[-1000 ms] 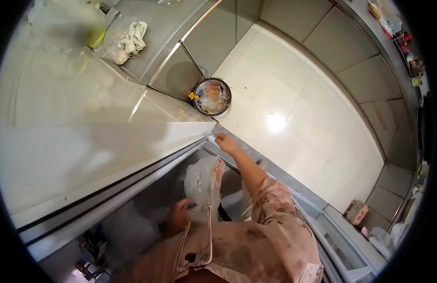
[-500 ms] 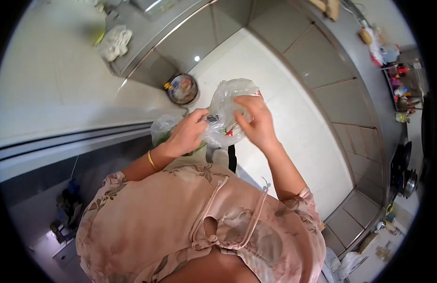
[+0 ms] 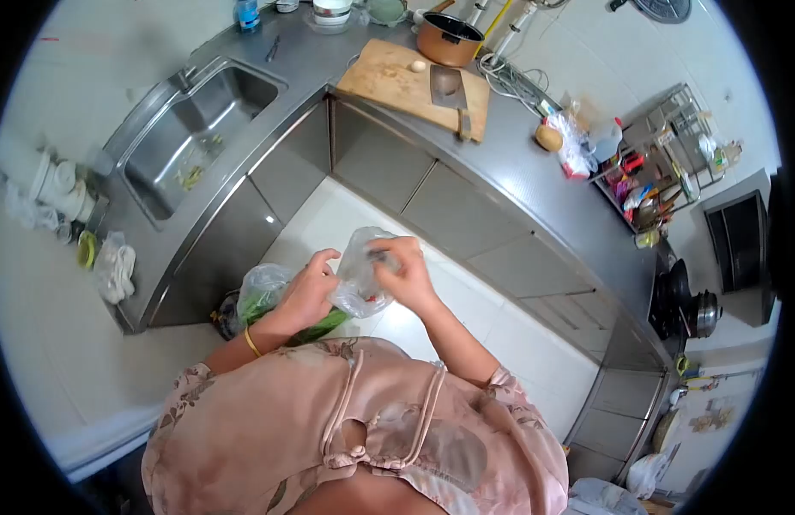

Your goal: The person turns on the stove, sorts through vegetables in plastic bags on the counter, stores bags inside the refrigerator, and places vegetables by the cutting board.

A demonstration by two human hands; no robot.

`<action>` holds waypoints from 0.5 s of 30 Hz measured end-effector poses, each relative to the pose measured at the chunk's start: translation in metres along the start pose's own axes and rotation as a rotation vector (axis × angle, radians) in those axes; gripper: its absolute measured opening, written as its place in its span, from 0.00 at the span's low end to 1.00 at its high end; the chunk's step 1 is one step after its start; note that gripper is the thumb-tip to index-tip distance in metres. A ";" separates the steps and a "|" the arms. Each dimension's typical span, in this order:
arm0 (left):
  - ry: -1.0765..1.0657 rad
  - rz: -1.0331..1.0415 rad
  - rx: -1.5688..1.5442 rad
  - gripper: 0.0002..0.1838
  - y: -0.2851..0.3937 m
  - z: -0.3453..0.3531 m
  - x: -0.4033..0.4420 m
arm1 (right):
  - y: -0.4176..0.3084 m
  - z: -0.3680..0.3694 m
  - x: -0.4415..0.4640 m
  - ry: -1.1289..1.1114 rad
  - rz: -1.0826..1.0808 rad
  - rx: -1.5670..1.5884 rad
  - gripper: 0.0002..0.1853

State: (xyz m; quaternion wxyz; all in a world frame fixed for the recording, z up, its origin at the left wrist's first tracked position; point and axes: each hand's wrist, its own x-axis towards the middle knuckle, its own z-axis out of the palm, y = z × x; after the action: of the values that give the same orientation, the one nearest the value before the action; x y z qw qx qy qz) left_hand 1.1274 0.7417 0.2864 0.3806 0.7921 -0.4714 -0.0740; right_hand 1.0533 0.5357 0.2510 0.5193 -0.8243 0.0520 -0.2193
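A clear plastic bag (image 3: 356,273) with small red marks hangs between my hands in front of my body. At its left edge my left hand (image 3: 306,296) is closed, with the bag's film at its fingertips. My right hand (image 3: 406,273) curls its fingers and thumb at the bag's other side. Something small and dark shows between those fingertips, too blurred to name. A second clear bag (image 3: 262,283) with green leafy vegetables (image 3: 327,326) hangs below and beside my left wrist, partly hidden by the hand and forearm.
Ahead runs a steel counter (image 3: 522,159) with a sink (image 3: 200,137) holding green scraps. A cutting board (image 3: 389,81) carries a cleaver (image 3: 449,88) and a small pale round item (image 3: 417,66). Behind it stands a pot (image 3: 450,39); a rack (image 3: 655,163) is at right.
My view has tilted up, bringing the sink and cutting board into sight. Both hands and the bag sit lower and further left in view. The dark thing now shows by my right fingertips, not my left.
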 end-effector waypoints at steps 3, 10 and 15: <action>-0.009 -0.054 -0.077 0.04 -0.026 -0.010 0.057 | 0.030 -0.045 0.052 0.157 0.551 0.474 0.13; 0.190 -0.083 -0.071 0.12 -0.083 -0.049 0.197 | 0.221 -0.173 0.108 0.299 1.218 0.749 0.06; 0.372 -0.220 0.011 0.12 -0.104 -0.066 0.273 | 0.291 -0.267 0.211 0.733 0.883 1.051 0.12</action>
State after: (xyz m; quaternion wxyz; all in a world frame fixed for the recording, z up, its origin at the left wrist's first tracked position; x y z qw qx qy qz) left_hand 1.3794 0.5851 0.3286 0.4464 0.8409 -0.3039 0.0350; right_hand 1.1730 0.1149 0.1577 0.8309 -0.2477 0.4330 -0.2466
